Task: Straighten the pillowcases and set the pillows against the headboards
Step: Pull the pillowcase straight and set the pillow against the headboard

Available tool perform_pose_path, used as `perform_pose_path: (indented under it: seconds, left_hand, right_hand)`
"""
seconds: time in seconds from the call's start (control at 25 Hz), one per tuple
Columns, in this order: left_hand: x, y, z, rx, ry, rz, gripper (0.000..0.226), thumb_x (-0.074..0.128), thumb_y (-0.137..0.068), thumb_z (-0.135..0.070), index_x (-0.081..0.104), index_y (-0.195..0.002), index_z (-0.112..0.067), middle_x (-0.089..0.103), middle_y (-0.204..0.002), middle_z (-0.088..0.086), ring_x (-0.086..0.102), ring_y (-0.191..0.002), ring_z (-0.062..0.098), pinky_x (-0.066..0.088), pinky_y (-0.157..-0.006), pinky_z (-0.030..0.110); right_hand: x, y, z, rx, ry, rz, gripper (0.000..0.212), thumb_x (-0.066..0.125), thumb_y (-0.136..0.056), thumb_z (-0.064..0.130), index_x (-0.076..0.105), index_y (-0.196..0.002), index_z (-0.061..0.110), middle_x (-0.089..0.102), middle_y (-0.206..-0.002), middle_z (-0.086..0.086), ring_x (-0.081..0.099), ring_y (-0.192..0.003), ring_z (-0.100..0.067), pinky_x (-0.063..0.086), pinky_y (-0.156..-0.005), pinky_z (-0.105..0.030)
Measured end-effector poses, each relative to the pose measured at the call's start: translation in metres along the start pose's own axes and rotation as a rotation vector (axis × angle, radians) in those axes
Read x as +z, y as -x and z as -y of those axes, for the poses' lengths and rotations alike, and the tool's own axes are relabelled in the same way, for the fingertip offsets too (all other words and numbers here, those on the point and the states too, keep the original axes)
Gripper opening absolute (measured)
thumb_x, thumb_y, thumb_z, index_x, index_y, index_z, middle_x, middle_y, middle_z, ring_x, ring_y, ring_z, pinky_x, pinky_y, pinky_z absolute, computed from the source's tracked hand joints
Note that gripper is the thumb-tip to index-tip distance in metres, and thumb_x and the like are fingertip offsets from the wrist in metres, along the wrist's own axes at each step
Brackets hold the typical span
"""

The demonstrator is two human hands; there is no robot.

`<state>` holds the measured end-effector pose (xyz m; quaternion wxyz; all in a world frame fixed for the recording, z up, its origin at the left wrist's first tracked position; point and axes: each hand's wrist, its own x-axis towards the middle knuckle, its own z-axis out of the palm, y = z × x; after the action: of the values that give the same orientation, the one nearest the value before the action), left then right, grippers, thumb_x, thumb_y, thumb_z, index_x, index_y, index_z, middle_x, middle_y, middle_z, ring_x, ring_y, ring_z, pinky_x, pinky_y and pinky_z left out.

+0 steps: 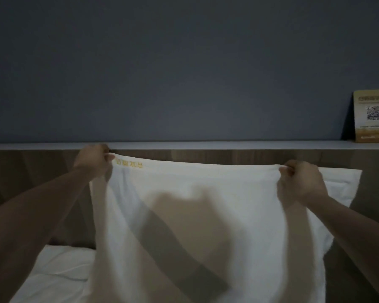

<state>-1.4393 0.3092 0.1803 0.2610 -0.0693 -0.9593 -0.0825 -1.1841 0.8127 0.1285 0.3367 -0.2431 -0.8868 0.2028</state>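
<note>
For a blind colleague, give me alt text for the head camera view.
Two hands, the left hand and the right hand, grip the top corners of a white pillow, holding it upright before a wooden headboard. A second pillow shows behind it.

Pretty dim room, whole shot is soft and a bit grainy. Light seems to come from behind the camera, since arm shadows land hard on the white pillow [206, 215]. The card [373, 115] on the ledge is too blurry to read. Wall goes murky toward the corners.
</note>
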Motion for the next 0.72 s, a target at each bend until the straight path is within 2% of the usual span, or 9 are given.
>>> perform_pose_path:
  seconds: [0.08, 0.12, 0.2, 0.32, 0.44, 0.52, 0.6, 0.68, 0.72]
  left_hand:
    - [0.003, 0.0, -0.003, -0.024, 0.025, -0.017, 0.02, 0.065, -0.098, -0.03, 0.07, -0.097, -0.011, 0.073, -0.1, 0.021, 0.068, -0.097, 0.042, 0.05, -0.077, 0.041]
    - [0.007, 0.003, -0.004, -0.052, 0.04, -0.013, 0.019, 0.065, -0.098, -0.028, 0.068, -0.098, -0.009, 0.072, -0.102, 0.022, 0.068, -0.098, 0.043, 0.051, -0.076, 0.041]
    - [0.01, 0.015, -0.008, -0.158, 0.123, -0.038, 0.028, 0.067, -0.096, -0.029, 0.062, -0.111, -0.006, 0.065, -0.117, 0.024, 0.065, -0.106, 0.048, 0.052, -0.082, 0.047]
    - [0.026, 0.055, -0.003, -0.375, 0.427, -0.128, 0.069, 0.071, -0.092, -0.041, 0.041, -0.141, -0.003, 0.039, -0.149, 0.022, 0.053, -0.128, 0.052, 0.046, -0.104, 0.06]
    - [0.07, 0.112, 0.018, -0.473, 0.674, -0.054, 0.09, 0.068, -0.083, -0.07, 0.043, -0.147, -0.013, 0.041, -0.154, 0.016, 0.05, -0.137, 0.043, 0.043, -0.112, 0.058]
    - [0.098, 0.147, 0.026, -0.548, 0.85, 0.041, 0.097, 0.06, -0.078, -0.083, 0.051, -0.144, -0.013, 0.054, -0.148, 0.017, 0.055, -0.134, 0.041, 0.045, -0.112, 0.056]
    - [0.114, 0.177, 0.022, -0.621, 1.0, 0.165, 0.082, 0.058, -0.091, -0.068, 0.053, -0.146, -0.006, 0.057, -0.148, 0.017, 0.055, -0.135, 0.039, 0.042, -0.115, 0.052]
    - [0.126, 0.2, 0.015, -0.62, 1.025, 0.273, 0.086, 0.054, -0.091, -0.07, 0.053, -0.148, -0.005, 0.054, -0.152, 0.016, 0.051, -0.14, 0.036, 0.036, -0.121, 0.047]
    - [0.13, 0.208, 0.013, -0.634, 1.026, 0.285, 0.093, 0.054, -0.088, -0.075, 0.049, -0.151, -0.007, 0.051, -0.156, 0.014, 0.047, -0.144, 0.034, 0.032, -0.123, 0.045]
  right_hand:
    - [0.004, 0.0, -0.003, -0.013, -0.032, -0.03, 0.025, 0.061, -0.1, 0.016, 0.068, -0.077, 0.008, 0.069, -0.076, -0.015, 0.066, -0.081, -0.039, 0.044, -0.069, -0.035]
    - [0.004, 0.002, -0.002, -0.038, -0.06, -0.04, 0.02, 0.061, -0.099, 0.014, 0.07, -0.082, 0.009, 0.072, -0.083, -0.015, 0.067, -0.085, -0.039, 0.047, -0.072, -0.037]
    - [0.001, 0.01, -0.002, -0.067, -0.168, -0.057, 0.009, 0.064, -0.099, 0.015, 0.069, -0.106, 0.013, 0.071, -0.108, -0.01, 0.068, -0.095, -0.032, 0.051, -0.082, -0.036]
    - [-0.015, 0.04, -0.026, 0.091, -0.404, -0.102, 0.053, 0.071, -0.098, 0.024, 0.045, -0.145, 0.025, 0.047, -0.147, 0.003, 0.059, -0.116, -0.013, 0.052, -0.096, -0.036]
    - [-0.006, 0.104, -0.08, 0.261, -0.422, -0.232, 0.065, 0.071, -0.094, 0.041, 0.043, -0.149, 0.02, 0.046, -0.153, -0.007, 0.056, -0.131, -0.025, 0.052, -0.106, -0.05]
    - [0.013, 0.142, -0.111, 0.466, -0.485, -0.119, 0.077, 0.07, -0.093, 0.052, 0.04, -0.153, 0.014, 0.047, -0.156, -0.015, 0.052, -0.139, -0.035, 0.044, -0.115, -0.052]
    - [0.037, 0.17, -0.129, 0.727, -0.604, 0.088, 0.09, 0.066, -0.09, 0.065, 0.032, -0.159, 0.017, 0.045, -0.16, -0.013, 0.045, -0.145, -0.037, 0.036, -0.121, -0.051]
    - [0.051, 0.184, -0.13, 0.788, -0.611, 0.231, 0.079, 0.059, -0.092, 0.069, 0.049, -0.149, 0.016, 0.056, -0.149, -0.01, 0.052, -0.138, -0.036, 0.039, -0.118, -0.05]
    - [0.056, 0.184, -0.13, 0.769, -0.601, 0.239, 0.064, 0.057, -0.096, 0.065, 0.061, -0.134, 0.013, 0.063, -0.136, -0.011, 0.057, -0.129, -0.037, 0.042, -0.112, -0.049]
